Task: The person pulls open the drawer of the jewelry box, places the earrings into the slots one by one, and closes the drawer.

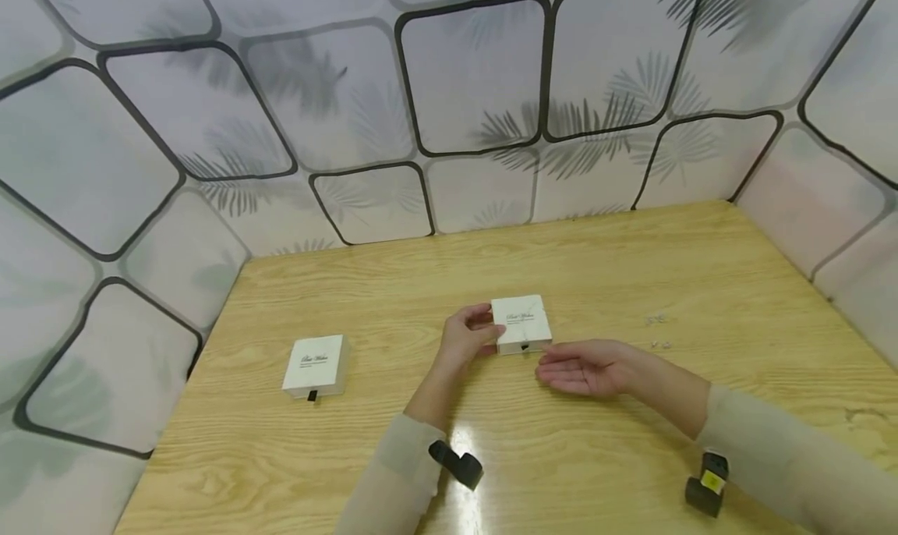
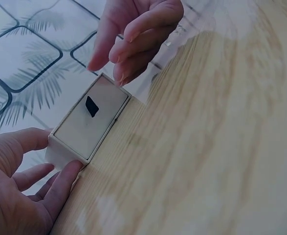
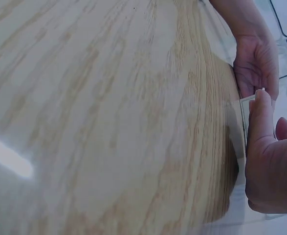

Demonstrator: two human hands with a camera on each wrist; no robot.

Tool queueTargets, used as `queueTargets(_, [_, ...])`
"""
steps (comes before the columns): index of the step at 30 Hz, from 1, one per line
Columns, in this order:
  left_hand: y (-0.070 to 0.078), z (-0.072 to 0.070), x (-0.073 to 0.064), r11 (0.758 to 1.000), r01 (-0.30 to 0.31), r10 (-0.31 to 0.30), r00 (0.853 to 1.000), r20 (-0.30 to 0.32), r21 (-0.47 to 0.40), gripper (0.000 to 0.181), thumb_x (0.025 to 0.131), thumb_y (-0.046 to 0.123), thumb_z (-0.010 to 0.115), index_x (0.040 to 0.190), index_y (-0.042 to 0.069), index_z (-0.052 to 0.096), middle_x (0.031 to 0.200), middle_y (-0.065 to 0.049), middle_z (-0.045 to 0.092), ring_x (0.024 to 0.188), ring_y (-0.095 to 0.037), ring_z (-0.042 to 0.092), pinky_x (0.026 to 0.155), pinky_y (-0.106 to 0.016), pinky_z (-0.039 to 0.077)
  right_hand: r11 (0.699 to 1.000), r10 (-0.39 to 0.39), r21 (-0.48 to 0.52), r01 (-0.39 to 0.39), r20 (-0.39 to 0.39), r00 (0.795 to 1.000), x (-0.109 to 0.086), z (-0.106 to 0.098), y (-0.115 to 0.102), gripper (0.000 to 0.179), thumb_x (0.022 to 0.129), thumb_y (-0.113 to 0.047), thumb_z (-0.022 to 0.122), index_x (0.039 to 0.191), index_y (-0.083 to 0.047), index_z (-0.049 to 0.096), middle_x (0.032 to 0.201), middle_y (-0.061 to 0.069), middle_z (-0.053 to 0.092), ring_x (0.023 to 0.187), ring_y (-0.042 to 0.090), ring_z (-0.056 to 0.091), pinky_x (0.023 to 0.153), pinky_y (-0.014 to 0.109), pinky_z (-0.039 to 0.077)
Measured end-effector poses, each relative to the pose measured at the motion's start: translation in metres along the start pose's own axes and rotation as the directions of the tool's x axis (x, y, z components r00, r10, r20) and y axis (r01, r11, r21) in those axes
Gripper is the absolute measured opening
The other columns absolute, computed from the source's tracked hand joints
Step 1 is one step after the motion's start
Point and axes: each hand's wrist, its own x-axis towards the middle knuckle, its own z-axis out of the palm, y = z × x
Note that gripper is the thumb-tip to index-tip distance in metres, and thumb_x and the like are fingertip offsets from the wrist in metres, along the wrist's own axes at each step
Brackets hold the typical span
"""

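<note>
A small white gift box (image 1: 522, 322) with dark script on its lid lies on the table, a black ribbon tab (image 2: 91, 106) on its front face. My left hand (image 1: 466, 334) grips the box at its left side, thumb on the near side of the lid edge. At the front right corner is my right hand (image 1: 588, 367), palm turned partly up and fingers loosely extended, fingertips right by the corner. In the right wrist view, the right hand (image 3: 273, 166) covers much of the box.
Another white box (image 1: 316, 366) with the same script and a black tab sits to the left. Several tiny shiny pieces (image 1: 659, 344) lie to the right on the wooden table (image 1: 589, 449). Patterned fabric walls (image 1: 477, 192) border the table's back and sides.
</note>
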Motion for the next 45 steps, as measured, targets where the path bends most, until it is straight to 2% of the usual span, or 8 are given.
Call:
queueTargets(9, [-0.003, 0.0, 0.001, 1.0, 0.006, -0.006, 1.0, -0.015, 0.011, 0.05, 0.083, -0.002, 0.068, 0.13, -0.003, 0.05, 0.12, -0.019, 0.055, 0.096, -0.02, 0.059, 0.077, -0.036, 0.059, 1.0, 0.006, -0.023, -0.006, -0.015, 1.0, 0.008, 0.014, 0.001, 0.02, 0.096, -0.017, 0.056, 0.091, -0.001, 0.065, 0.089, 0.014, 0.071, 0.085, 0.022, 0.069, 0.087, 0.031, 0.055])
queueTargets(16, [-0.006, 0.0, 0.001, 1.0, -0.003, 0.003, 1.0, -0.008, 0.007, 0.052, 0.083, -0.001, 0.069, 0.13, -0.004, 0.049, 0.121, -0.02, 0.055, 0.098, -0.023, 0.06, 0.078, -0.037, 0.059, 0.999, 0.006, -0.034, -0.008, -0.054, 0.998, 0.015, 0.023, 0.005, 0.02, 0.095, -0.019, 0.058, 0.085, -0.003, 0.066, 0.084, 0.013, 0.072, 0.081, 0.02, 0.07, 0.083, 0.03, 0.057])
queueTargets(25, [-0.003, 0.0, -0.001, 1.0, -0.006, 0.005, 1.0, 0.005, 0.009, 0.051, 0.083, -0.001, 0.068, 0.13, -0.005, 0.049, 0.121, -0.02, 0.055, 0.098, -0.022, 0.06, 0.079, -0.038, 0.058, 1.0, -0.005, 0.026, 0.006, -0.066, 0.998, 0.022, 0.023, 0.007, 0.021, 0.097, -0.013, 0.054, 0.083, -0.001, 0.065, 0.08, 0.015, 0.071, 0.078, 0.021, 0.07, 0.08, 0.03, 0.058])
queueTargets(31, [0.003, 0.002, -0.003, 1.0, 0.011, -0.011, 1.0, -0.019, -0.003, 0.05, 0.083, -0.004, 0.067, 0.13, -0.005, 0.05, 0.12, -0.021, 0.056, 0.096, -0.02, 0.06, 0.078, -0.039, 0.059, 0.998, -0.004, 0.066, 0.01, -0.087, 0.996, 0.024, 0.026, 0.007, 0.021, 0.097, -0.007, 0.05, 0.085, 0.001, 0.064, 0.08, 0.016, 0.071, 0.077, 0.022, 0.07, 0.081, 0.032, 0.058])
queueTargets(33, [-0.002, 0.001, 0.001, 1.0, 0.003, -0.003, 1.0, -0.027, -0.002, 0.05, 0.083, -0.003, 0.068, 0.129, -0.004, 0.05, 0.119, -0.02, 0.056, 0.096, -0.02, 0.06, 0.077, -0.038, 0.059, 0.996, -0.006, 0.089, 0.015, -0.104, 0.995, 0.025, 0.028, 0.006, 0.02, 0.097, -0.006, 0.051, 0.084, 0.0, 0.064, 0.079, 0.016, 0.071, 0.077, 0.023, 0.07, 0.082, 0.033, 0.057])
queueTargets(37, [-0.002, 0.001, 0.002, 1.0, -0.001, 0.001, 1.0, -0.031, -0.007, 0.049, 0.082, -0.004, 0.068, 0.128, -0.005, 0.051, 0.118, -0.02, 0.056, 0.096, -0.02, 0.059, 0.077, -0.038, 0.059, 0.99, -0.02, 0.136, 0.038, -0.13, 0.991, 0.025, 0.033, 0.006, 0.019, 0.095, -0.004, 0.053, 0.081, -0.002, 0.066, 0.078, 0.016, 0.071, 0.075, 0.022, 0.07, 0.083, 0.033, 0.057])
queueTargets(45, [-0.003, 0.003, 0.003, 1.0, 0.001, -0.001, 0.999, -0.04, -0.018, 0.049, 0.08, -0.006, 0.068, 0.127, -0.005, 0.052, 0.116, -0.02, 0.058, 0.093, -0.018, 0.06, 0.076, -0.037, 0.059, 0.987, -0.05, 0.145, 0.073, -0.155, 0.987, 0.023, 0.038, 0.01, 0.019, 0.095, -0.001, 0.052, 0.08, -0.004, 0.065, 0.075, 0.014, 0.071, 0.073, 0.02, 0.07, 0.081, 0.031, 0.058])
